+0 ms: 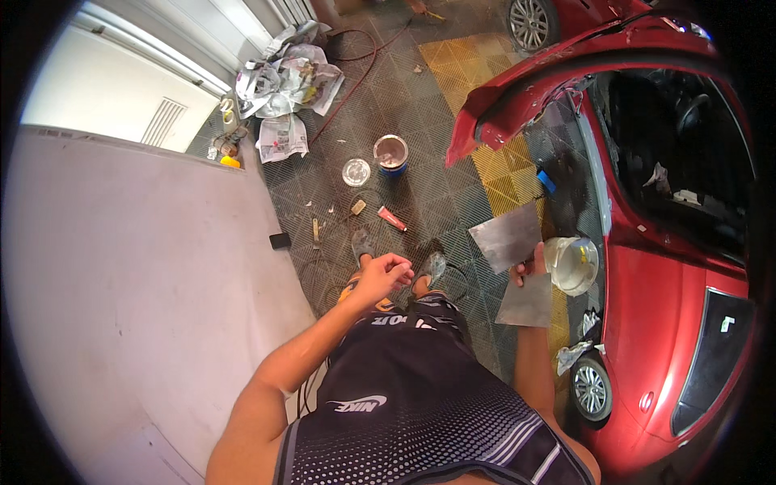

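My right hand (527, 268) grips two flat grey metal plates, one plate (505, 236) fanned upward and the other plate (527, 303) hanging below the fingers. They are held beside a red car (671, 267) on my right. My left hand (386, 273) hovers in front of my waist with the fingers curled loosely together; nothing shows in it. My feet in grey shoes (362, 242) stand on dark grid floor tiles.
A large grey panel (129, 275) fills the left. On the floor lie an open can (391, 153), a clear lid (356, 171), a red tube (393, 218), crumpled newspapers (287, 85) and a red hose (356, 77). A clear plastic bucket (572, 263) sits by the car. Yellow tiles (465, 61) run ahead.
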Demonstrator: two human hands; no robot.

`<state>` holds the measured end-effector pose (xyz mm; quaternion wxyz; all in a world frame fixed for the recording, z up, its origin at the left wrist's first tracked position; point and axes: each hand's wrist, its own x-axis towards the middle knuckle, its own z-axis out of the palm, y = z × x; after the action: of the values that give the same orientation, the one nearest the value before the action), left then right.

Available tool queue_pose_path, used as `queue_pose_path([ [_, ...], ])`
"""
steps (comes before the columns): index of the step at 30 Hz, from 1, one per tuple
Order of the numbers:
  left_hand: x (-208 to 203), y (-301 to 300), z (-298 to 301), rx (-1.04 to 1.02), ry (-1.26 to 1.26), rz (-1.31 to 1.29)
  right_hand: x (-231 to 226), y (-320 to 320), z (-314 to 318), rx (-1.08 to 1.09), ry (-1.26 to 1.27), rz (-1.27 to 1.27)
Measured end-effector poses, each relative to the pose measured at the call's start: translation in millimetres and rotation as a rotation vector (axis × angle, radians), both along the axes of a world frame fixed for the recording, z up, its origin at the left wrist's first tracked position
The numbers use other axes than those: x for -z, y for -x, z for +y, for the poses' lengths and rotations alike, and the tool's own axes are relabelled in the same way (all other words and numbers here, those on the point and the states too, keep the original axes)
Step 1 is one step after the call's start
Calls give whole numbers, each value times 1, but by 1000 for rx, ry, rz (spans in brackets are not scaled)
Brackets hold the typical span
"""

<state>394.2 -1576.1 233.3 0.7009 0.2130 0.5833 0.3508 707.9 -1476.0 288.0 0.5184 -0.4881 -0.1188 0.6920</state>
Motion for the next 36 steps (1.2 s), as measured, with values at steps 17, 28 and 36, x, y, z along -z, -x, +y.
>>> queue_pose_path([
  [17, 350, 141, 158, 258, -272, 771, 216, 130, 58, -4, 249, 78],
  [28, 527, 180, 300, -118, -406, 554, 465, 134, 133, -401, -17, 139],
  [36, 543, 190, 302, -243, -575, 840, 498, 127, 156, -429, -68, 173],
])
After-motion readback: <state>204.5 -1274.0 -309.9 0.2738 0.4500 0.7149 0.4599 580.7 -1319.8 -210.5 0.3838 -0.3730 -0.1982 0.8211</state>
